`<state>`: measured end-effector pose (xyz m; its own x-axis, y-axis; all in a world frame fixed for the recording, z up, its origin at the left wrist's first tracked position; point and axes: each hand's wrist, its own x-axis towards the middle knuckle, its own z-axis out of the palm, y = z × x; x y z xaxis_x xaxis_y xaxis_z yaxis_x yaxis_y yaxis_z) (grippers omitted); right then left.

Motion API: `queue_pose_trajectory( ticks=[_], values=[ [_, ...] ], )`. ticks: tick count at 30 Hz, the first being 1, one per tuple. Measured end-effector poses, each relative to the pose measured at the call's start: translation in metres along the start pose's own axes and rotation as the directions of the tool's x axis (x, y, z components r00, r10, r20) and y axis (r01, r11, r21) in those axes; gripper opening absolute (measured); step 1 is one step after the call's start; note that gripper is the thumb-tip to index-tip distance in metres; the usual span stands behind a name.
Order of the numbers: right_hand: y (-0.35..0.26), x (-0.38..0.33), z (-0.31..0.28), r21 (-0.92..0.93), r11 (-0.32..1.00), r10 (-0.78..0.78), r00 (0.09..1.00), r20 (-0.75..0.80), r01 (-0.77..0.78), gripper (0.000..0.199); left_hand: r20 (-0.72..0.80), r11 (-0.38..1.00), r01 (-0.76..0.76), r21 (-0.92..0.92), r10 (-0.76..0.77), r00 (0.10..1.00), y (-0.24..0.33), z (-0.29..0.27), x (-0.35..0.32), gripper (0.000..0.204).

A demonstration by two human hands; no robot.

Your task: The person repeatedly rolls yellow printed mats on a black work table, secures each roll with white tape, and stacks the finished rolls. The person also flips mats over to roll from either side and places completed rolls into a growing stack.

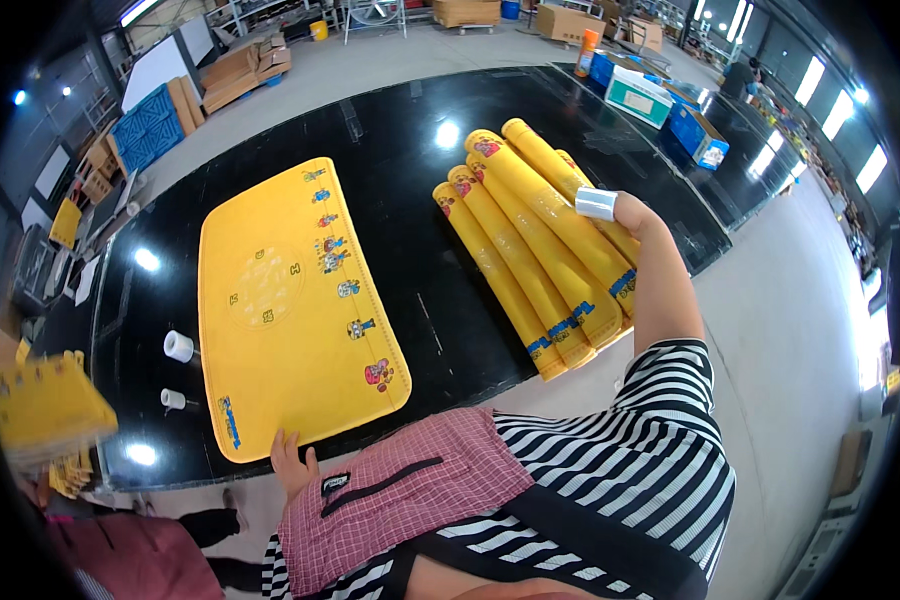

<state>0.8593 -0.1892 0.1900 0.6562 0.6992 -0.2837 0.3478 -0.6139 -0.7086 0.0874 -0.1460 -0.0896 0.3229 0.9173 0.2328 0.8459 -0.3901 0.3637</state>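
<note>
A yellow mat with cartoon figures along its right side lies flat on the black table, left of centre. At its near edge is my left hand, fingers apart, the fingertips touching the rim. My right arm reaches out to a pile of rolled yellow mats on the right. In my right hand is a roll of shiny clear tape, held over the upper rolls. Whether the tape touches them I cannot tell.
Two small white rolls stand left of the flat mat. Farther right on the black table are an orange spray can and blue and green boxes. At the lower left, another person is beside blurred yellow mats.
</note>
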Motion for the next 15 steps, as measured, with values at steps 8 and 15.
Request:
queue_pose_trajectory(
  ticks=[8,15],
  values=[
    [0.011,0.057,-0.028,0.019,0.877,-0.479,0.872,0.104,0.48,0.037,0.046,0.996,0.045,-0.082,-0.041,0.998,0.012,-0.009,-0.021,0.059],
    [-0.075,-0.021,0.13,0.176,0.723,-0.667,0.608,0.431,0.668,0.036,-0.026,0.99,0.137,-0.035,-0.138,0.99,0.071,-0.043,-0.036,0.056]
  ],
)
